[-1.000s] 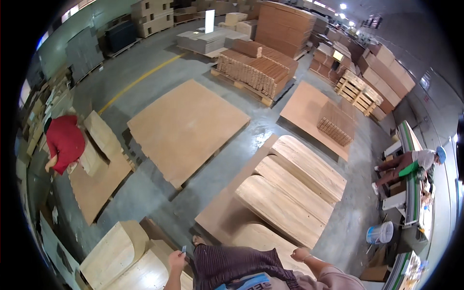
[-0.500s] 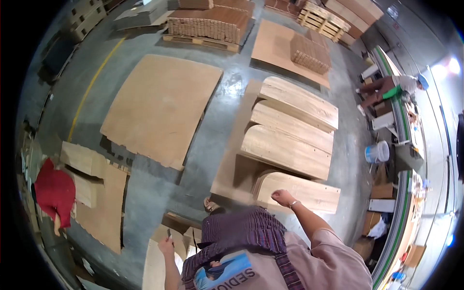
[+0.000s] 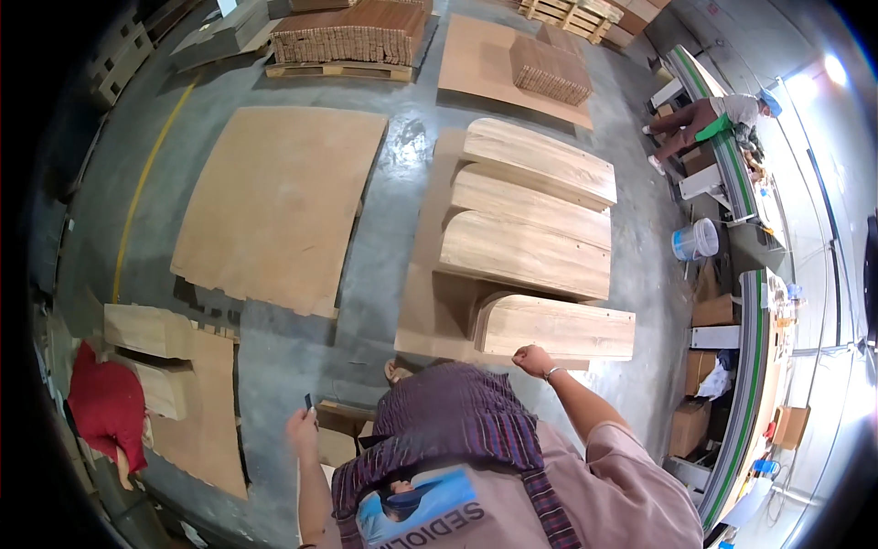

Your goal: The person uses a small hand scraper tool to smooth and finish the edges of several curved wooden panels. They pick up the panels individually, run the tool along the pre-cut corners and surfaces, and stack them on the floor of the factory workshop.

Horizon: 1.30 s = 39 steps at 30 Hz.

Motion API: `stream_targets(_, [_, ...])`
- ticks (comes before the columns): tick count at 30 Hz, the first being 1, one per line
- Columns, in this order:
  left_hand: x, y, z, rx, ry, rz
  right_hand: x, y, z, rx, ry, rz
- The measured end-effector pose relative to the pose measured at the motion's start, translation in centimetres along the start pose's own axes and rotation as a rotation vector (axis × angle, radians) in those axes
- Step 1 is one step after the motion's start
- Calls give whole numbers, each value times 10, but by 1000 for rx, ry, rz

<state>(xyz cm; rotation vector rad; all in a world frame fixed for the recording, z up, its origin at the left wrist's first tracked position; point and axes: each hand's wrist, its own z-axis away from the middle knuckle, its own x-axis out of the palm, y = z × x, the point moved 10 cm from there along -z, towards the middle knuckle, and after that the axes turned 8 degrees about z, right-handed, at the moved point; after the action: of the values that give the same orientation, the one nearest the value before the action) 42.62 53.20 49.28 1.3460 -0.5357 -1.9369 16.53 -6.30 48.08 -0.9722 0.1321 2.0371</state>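
My left hand (image 3: 302, 432) is closed round a small dark, narrow object (image 3: 308, 401) whose end sticks up above the fingers; its kind is too small to tell. It is held beside my apron (image 3: 457, 412), above a cardboard box (image 3: 343, 423). My right hand (image 3: 530, 360) has its fingers curled together at the near edge of the closest stack of wood-grain panels (image 3: 558, 327), which have one rounded corner. Whether anything is between those fingers is hidden. More light wood-grain panels (image 3: 530, 247) lie in stacks just beyond, on a cardboard sheet (image 3: 421, 316).
A large brown board (image 3: 279, 206) lies left of the panels. A person in red (image 3: 108, 403) bends at the far left beside panels (image 3: 146, 331). On the right are workbenches (image 3: 745, 393), a white bucket (image 3: 695, 240) and another person (image 3: 709, 123). Palleted brown boards (image 3: 347, 37) stand behind.
The view has shifted, so the panels and boards sit differently in it. My left hand has risen with the dark object; my right hand is now at the near panel stack's front edge.
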Motion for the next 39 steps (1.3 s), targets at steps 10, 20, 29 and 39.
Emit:
stream_targets(10, [78,70,20,37,-222,-116,34,66,14,-17,27,-145])
stream_targets(20, [115,115,-53,94,-181,-144,49,181,8,319,158,-330])
stream_targets(29, [193,229,-187,168,-481,-294,78,133,9,589,352,-400])
stream_targets(39, [243,340,-418,359,-741,-226,37,-125,-69,504,207,-825])
